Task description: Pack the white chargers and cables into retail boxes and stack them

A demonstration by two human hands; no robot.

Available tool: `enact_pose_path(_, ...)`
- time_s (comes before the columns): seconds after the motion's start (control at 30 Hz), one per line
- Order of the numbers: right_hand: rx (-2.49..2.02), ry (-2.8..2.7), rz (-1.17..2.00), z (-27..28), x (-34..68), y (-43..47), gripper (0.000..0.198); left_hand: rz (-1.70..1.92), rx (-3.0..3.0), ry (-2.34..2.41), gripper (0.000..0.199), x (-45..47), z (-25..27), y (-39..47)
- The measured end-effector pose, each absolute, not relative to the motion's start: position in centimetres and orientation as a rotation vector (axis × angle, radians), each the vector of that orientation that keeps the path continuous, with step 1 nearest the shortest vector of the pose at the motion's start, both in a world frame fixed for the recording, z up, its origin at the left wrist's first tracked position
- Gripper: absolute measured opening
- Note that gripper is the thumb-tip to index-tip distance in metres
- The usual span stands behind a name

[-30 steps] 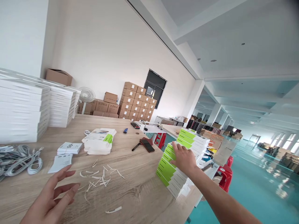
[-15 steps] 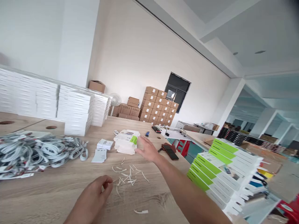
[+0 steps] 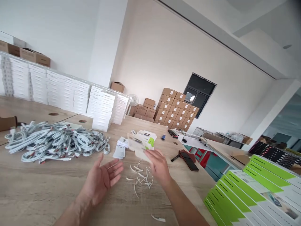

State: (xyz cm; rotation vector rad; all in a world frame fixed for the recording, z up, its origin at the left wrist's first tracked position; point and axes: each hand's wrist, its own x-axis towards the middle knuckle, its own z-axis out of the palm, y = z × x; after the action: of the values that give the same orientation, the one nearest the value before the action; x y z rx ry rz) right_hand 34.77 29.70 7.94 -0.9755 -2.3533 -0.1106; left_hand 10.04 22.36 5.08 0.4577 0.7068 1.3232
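Observation:
My right hand (image 3: pixel 159 164) pinches the near edge of a flat, unfolded white carton (image 3: pixel 139 147), tilted up off the table and slightly blurred. Behind it lie more flat cartons with a bright green patch (image 3: pixel 150 142). Palm turned up and fingers spread, my left hand (image 3: pixel 103 177) holds nothing. White paper strips (image 3: pixel 141 179) are scattered on the wood between my hands. Two small stacks of printed cards, one of them a leaflet pile (image 3: pixel 119 152), sit just beyond my left fingertips.
A heap of coiled white cables (image 3: pixel 56 141) covers the left of the table. White boxes (image 3: pixel 103 110) stand stacked behind it. Green-and-white boxes (image 3: pixel 249 191) are piled at right. A phone (image 3: pixel 188 161), a black pen-like item (image 3: pixel 175 157) and a blue object (image 3: pixel 163 137) lie on the right side.
My right hand has taken hold of a flat carton and lifted it. My left hand has opened from a curl, palm up. The view has swung left.

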Motion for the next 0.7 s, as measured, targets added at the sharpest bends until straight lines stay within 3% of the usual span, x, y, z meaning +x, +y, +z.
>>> enact_pose_path(0.1,-0.538,-2.454,-0.051,6.8,33.6,23.8,0.040,1.161,0.382,0.421,0.059,8.6,5.9,21.5)
enact_pose_path(0.23,-0.299,-2.466,0.370,5.2,33.9,20.1,0.052,0.826,0.412,0.616,0.047,8.9,6.1,20.8)
enact_pose_path(0.43,-0.987,-2.147,0.624,5.4,38.9,22.7,0.046,0.818,0.696,0.775,0.053,13.5,5.8,19.8)
enact_pose_path(0.7,-1.201,-2.283,0.646,5.0,38.9,23.5,0.020,0.734,0.800,0.728,0.061,15.4,5.8,19.1)
